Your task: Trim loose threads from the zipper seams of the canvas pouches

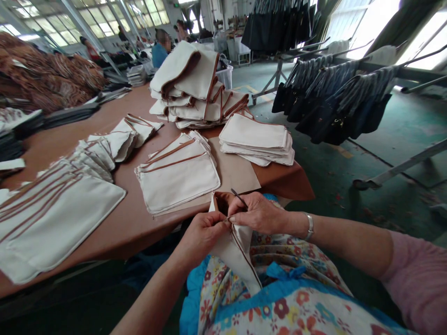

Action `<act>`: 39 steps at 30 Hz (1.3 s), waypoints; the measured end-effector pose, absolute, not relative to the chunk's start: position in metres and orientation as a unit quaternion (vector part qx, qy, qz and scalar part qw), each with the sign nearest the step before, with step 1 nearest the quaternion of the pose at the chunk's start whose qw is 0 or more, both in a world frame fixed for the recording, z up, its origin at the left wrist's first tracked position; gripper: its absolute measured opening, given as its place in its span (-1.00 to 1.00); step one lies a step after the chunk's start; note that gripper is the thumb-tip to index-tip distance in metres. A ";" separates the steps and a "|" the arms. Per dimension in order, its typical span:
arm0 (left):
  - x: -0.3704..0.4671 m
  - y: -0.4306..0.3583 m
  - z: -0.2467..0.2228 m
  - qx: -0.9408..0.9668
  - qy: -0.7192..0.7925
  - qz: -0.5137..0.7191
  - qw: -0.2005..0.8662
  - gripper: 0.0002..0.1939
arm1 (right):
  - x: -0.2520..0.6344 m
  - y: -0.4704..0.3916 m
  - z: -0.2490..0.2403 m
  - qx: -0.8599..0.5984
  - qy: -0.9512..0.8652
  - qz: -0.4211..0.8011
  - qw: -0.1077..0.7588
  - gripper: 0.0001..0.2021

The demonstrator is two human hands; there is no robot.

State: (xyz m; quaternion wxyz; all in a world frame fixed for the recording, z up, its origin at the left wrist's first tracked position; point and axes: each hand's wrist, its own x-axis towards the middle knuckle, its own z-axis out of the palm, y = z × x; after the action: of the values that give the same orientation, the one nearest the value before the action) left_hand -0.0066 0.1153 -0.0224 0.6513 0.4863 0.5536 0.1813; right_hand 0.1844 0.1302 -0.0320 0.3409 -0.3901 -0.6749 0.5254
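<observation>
Brown fabric heaps [45,74] far left; fanned cream pouches [101,153] across a brown worktable [132,218]. At the table's near edge, left hand [202,235] pinching a cream pouch [237,251], right hand [258,214] gripping a thin tool [239,197]. Dark garments [331,102] on racks over green floor [401,135], right.

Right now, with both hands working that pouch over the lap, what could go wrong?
1. The thin dark pointed tool in the right hand sits close to the left hand fingers pinching the cream canvas pouch with brown piping; a slip could prick them.
2. The tool could snag or pierce the canvas.
3. The flat stack of cream canvas pieces lies near the brown table corner and might get knocked off.
</observation>
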 end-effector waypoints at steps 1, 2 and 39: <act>-0.005 0.115 -0.023 0.471 0.553 0.187 0.662 -0.69 | 0.185 0.129 -0.034 -0.377 -0.687 0.509 0.356 -0.93; -0.004 0.114 -0.024 0.452 0.551 0.195 0.674 -0.71 | 0.186 0.127 -0.035 -0.361 -0.703 0.489 0.370 -0.91; -0.020 0.116 -0.004 0.631 0.448 0.149 0.616 -0.64 | 0.208 0.134 -0.024 -0.304 -0.805 0.435 0.266 -0.83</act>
State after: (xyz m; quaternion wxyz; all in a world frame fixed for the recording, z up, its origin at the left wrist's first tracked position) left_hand -0.0205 0.1162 -0.0044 0.6156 0.6313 0.4476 0.1490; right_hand 0.2078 0.1343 -0.0238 0.2656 -0.3036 -0.8049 0.4353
